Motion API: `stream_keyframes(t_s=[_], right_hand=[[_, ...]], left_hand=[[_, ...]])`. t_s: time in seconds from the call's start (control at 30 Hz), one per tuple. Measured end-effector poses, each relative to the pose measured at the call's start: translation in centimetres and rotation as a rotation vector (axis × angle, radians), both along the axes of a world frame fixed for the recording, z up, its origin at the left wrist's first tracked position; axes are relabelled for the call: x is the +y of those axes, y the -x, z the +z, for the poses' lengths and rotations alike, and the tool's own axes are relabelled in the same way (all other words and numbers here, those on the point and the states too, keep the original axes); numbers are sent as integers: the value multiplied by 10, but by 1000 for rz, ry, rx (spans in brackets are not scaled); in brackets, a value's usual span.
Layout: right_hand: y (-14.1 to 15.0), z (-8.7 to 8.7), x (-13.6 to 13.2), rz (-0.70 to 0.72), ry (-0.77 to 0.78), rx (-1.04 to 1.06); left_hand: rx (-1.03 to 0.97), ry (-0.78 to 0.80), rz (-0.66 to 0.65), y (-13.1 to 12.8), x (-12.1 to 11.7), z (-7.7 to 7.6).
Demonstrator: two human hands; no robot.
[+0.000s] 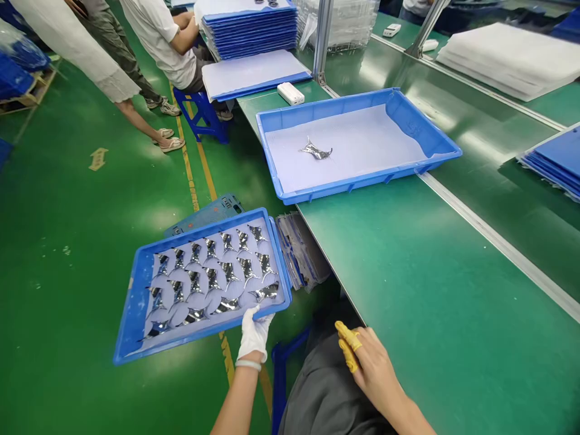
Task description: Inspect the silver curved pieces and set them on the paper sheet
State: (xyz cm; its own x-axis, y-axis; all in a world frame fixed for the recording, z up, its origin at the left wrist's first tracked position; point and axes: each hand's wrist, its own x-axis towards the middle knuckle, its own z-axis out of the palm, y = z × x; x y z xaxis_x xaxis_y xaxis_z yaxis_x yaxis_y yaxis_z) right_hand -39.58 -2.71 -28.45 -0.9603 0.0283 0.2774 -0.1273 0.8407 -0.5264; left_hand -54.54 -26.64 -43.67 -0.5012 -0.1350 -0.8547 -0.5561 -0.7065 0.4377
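My left hand (254,335), in a white glove, grips the near rim of a blue plastic tray (124,320), thumb on top and the other fingers mostly hidden below. Rows of shiny, mirror-like curved metal pieces (211,278) with pointed corners lie on the tray's white liner. The tray is beside the table, over the floor. My right hand (369,359) is by the table edge above my lap, with yellow finger cots on two outstretched fingers and nothing held. A larger blue tray (344,184) on the table holds a single shiny metal piece (316,149) on white lining.
The green table (421,272) runs along my right. Below its edge stand stacked sheets (301,251). Farther off are a white power bank (290,93), blue sheet stacks (249,33), a metal post (321,42) and a seated person (158,42). Another person stands at the left.
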Motion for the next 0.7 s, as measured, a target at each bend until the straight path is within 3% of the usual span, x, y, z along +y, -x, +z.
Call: stream_keyframes(t_s=[0.17,0.37,0.53,0.7], right_hand=[[10,-33,-18,-44,49,-186],[53,-69,-30,-105,208,-377],[99,-78,-29,-118,239,-444],[140,-97,-32,-139,314,-576]], left_hand=[[-4,-12,-5,-49,4,-2],[-85,54,-42,-106,-15,-6],[-199,189,-94,-141,-70,-20],[-331,362,-181,-150,-147,-25]])
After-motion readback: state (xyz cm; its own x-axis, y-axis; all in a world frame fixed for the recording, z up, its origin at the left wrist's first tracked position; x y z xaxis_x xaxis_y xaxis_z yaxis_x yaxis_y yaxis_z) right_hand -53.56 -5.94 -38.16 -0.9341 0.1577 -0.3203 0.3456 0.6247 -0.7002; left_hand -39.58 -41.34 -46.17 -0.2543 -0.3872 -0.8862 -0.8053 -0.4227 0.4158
